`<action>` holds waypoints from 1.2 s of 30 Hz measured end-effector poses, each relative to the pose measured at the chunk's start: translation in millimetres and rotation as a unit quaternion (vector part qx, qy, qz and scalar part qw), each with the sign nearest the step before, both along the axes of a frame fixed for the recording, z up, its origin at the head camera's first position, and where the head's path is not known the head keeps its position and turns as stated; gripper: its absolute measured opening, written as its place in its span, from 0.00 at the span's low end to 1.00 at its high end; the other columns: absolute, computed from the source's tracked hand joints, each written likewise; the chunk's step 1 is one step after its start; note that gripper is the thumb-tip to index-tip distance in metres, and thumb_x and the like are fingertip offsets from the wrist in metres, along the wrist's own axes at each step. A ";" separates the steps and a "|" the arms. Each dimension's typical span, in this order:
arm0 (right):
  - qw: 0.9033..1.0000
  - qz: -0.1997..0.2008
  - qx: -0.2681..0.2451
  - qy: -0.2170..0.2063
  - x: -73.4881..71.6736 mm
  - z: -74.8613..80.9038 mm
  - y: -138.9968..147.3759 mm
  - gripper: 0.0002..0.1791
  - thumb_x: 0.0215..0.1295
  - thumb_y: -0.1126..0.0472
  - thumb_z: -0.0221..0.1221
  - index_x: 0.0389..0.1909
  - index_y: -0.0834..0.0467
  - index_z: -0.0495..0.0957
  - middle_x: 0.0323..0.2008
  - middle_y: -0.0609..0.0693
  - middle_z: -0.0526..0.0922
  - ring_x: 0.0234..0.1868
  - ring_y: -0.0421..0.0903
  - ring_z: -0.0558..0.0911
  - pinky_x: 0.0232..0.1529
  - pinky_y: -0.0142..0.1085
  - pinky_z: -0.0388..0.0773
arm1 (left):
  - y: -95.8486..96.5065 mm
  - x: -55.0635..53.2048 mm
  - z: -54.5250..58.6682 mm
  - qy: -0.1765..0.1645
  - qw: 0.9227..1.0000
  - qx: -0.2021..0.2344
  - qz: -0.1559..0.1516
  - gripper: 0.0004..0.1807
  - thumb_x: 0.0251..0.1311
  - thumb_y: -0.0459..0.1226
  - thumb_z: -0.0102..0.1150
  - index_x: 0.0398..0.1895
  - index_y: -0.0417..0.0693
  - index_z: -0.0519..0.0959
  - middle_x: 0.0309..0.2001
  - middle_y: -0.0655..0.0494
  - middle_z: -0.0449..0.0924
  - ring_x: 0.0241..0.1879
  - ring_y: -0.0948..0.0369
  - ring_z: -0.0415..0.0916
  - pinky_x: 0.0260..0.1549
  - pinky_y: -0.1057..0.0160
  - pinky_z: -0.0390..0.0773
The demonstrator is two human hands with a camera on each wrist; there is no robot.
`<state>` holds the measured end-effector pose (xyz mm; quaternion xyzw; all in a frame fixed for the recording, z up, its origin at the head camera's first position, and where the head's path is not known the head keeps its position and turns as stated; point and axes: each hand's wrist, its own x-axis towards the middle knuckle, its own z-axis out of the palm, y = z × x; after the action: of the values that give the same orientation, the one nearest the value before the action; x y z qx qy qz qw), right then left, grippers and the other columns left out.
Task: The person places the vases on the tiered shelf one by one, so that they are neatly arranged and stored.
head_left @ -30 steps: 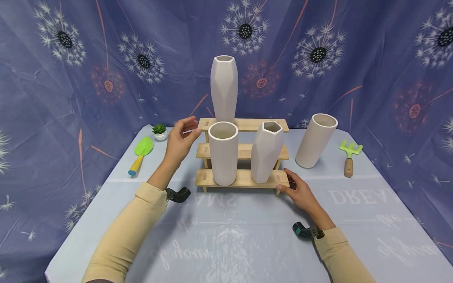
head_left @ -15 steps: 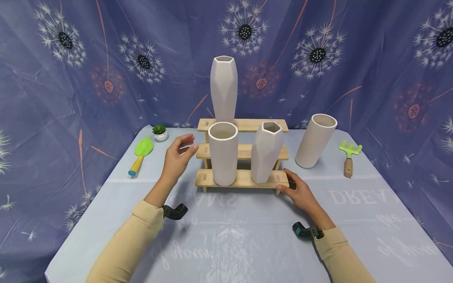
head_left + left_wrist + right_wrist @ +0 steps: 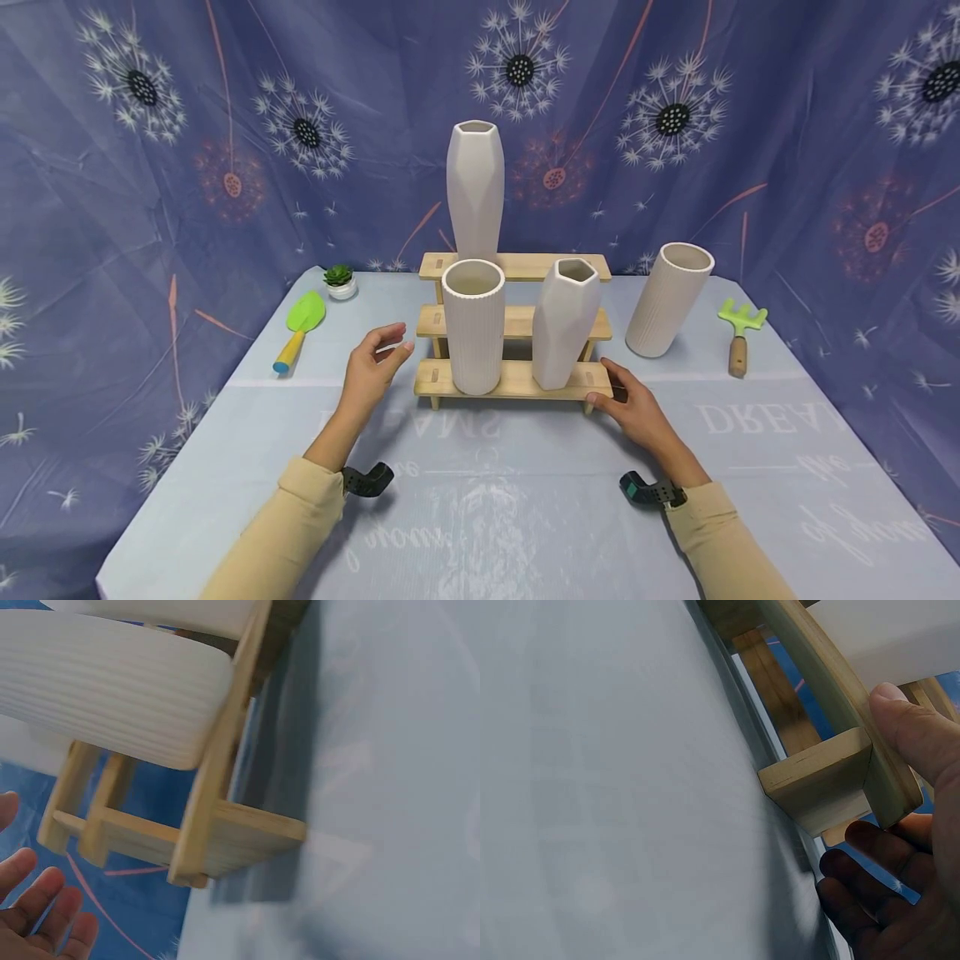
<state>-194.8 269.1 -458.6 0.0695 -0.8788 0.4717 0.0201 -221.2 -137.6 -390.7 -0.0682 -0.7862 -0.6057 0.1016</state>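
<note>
A three-step wooden stand (image 3: 517, 381) sits mid-frame; the right hand (image 3: 636, 407) grips its lower right end, while the left hand (image 3: 369, 365), empty and loosely curved, hovers just off its left side. A ribbed vase (image 3: 474, 333) and a faceted vase (image 3: 564, 329) partly block the steps; a tall vase (image 3: 476, 192) tops them. At right are another vase (image 3: 670, 300) and a garden fork (image 3: 739, 340); at left, a trowel (image 3: 302, 325) and potted plant (image 3: 341, 283). Flipped "DREA" shows on the table (image 3: 555, 533).
</note>
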 end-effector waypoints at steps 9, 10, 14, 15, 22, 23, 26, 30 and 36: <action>1.000 0.000 0.000 -0.003 0.4 1.0 -1.1 0.45 0.61 0.48 0.61 0.71 0.63 0.52 0.61 0.66 0.69 0.58 0.60 0.74 0.56 0.51 0.72 | 1.2 16.5 -3.1 -0.036 0.998 -0.046 -0.025 0.25 0.63 0.37 0.57 0.61 0.35 0.69 0.62 0.38 0.70 0.63 0.44 0.65 0.62 0.47 0.66; 1.000 0.000 0.000 -0.004 2.7 5.1 -3.1 0.44 0.62 0.50 0.61 0.71 0.64 0.52 0.61 0.67 0.69 0.58 0.61 0.74 0.56 0.51 0.72 | 1.3 17.3 -4.6 -0.040 0.998 -0.050 -0.028 0.25 0.63 0.38 0.57 0.61 0.35 0.69 0.62 0.38 0.70 0.63 0.44 0.65 0.61 0.47 0.66; 1.000 0.002 -0.002 -0.006 5.2 9.4 -5.2 0.43 0.62 0.52 0.61 0.71 0.65 0.51 0.61 0.68 0.69 0.58 0.62 0.74 0.56 0.52 0.72 | -0.2 14.4 -18.0 -0.048 0.996 -0.061 -0.035 0.26 0.62 0.40 0.58 0.62 0.38 0.69 0.63 0.40 0.69 0.63 0.46 0.65 0.61 0.47 0.66; 1.000 0.002 -0.002 -0.007 4.9 9.2 -5.1 0.43 0.62 0.52 0.61 0.71 0.65 0.51 0.62 0.68 0.69 0.58 0.62 0.74 0.56 0.52 0.72 | -1.7 11.7 -24.3 -0.046 0.996 -0.063 -0.036 0.27 0.62 0.41 0.59 0.62 0.39 0.69 0.63 0.41 0.69 0.63 0.46 0.65 0.61 0.47 0.66; 1.000 -0.003 0.001 -0.011 -1.0 0.4 -0.6 0.46 0.60 0.45 0.61 0.72 0.61 0.52 0.62 0.65 0.69 0.58 0.60 0.74 0.56 0.51 0.72 | -1.2 6.4 -42.2 -0.050 0.995 -0.068 -0.046 0.30 0.60 0.43 0.61 0.64 0.40 0.67 0.64 0.43 0.68 0.64 0.46 0.64 0.61 0.47 0.67; 1.000 -0.003 0.003 -0.011 -0.8 0.5 -0.5 0.46 0.60 0.46 0.61 0.72 0.62 0.52 0.62 0.65 0.69 0.58 0.60 0.74 0.56 0.51 0.72 | -0.3 6.2 -43.4 -0.051 0.995 -0.070 -0.048 0.31 0.60 0.43 0.61 0.64 0.40 0.66 0.64 0.43 0.68 0.64 0.46 0.64 0.61 0.47 0.67; 1.000 -0.003 0.000 -0.008 0.1 1.2 -0.9 0.45 0.60 0.47 0.62 0.72 0.62 0.52 0.62 0.66 0.69 0.58 0.60 0.74 0.57 0.51 0.72 | 2.2 5.7 -45.9 -0.055 0.993 -0.084 -0.057 0.33 0.60 0.43 0.61 0.66 0.40 0.64 0.66 0.44 0.65 0.65 0.45 0.62 0.61 0.46 0.67; 1.000 0.000 -0.005 -0.007 0.7 1.6 -1.4 0.44 0.61 0.49 0.62 0.72 0.63 0.52 0.61 0.66 0.69 0.58 0.60 0.74 0.57 0.50 0.71 | 4.1 5.6 -47.1 -0.064 0.991 -0.099 -0.060 0.35 0.59 0.43 0.62 0.67 0.43 0.63 0.67 0.47 0.63 0.66 0.45 0.61 0.61 0.46 0.67; 1.000 -0.002 0.000 -0.007 0.9 3.1 -2.0 0.44 0.61 0.49 0.61 0.72 0.62 0.52 0.60 0.65 0.70 0.58 0.59 0.74 0.56 0.48 0.72 | 5.0 2.9 -51.9 -0.059 0.988 -0.116 -0.082 0.37 0.59 0.41 0.62 0.69 0.42 0.60 0.68 0.44 0.59 0.67 0.44 0.56 0.62 0.44 0.66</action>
<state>-194.0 267.1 -455.6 0.0646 -0.8789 0.4723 0.0147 -218.2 -132.6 -442.6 -0.1079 -0.8478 -0.5192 -0.0032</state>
